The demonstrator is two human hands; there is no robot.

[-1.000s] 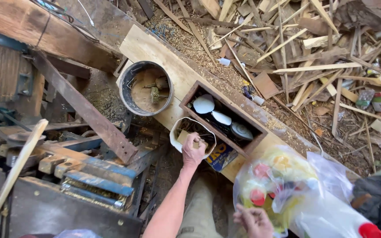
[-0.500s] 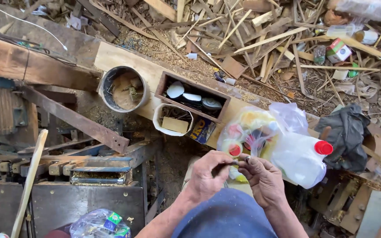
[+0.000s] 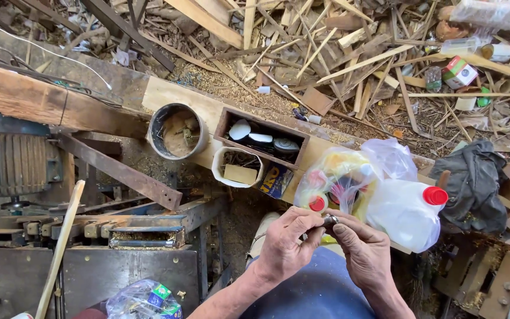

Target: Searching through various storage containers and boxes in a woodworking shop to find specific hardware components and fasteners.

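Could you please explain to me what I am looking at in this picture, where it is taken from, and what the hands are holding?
The picture comes from a camera worn on a person's head, looking down at that person's own two bare hands in a cluttered woodworking place. The left hand and the right hand meet around a small dark metal piece, pinched between the fingertips; what exactly it is, I cannot tell. Just beyond lie a clear plastic bag of coloured bottles and a white plastic jug with a red cap. On the pale wooden plank sit a round metal tin, an open wooden box of small tins and a white cup. Wood offcuts cover the ground behind.
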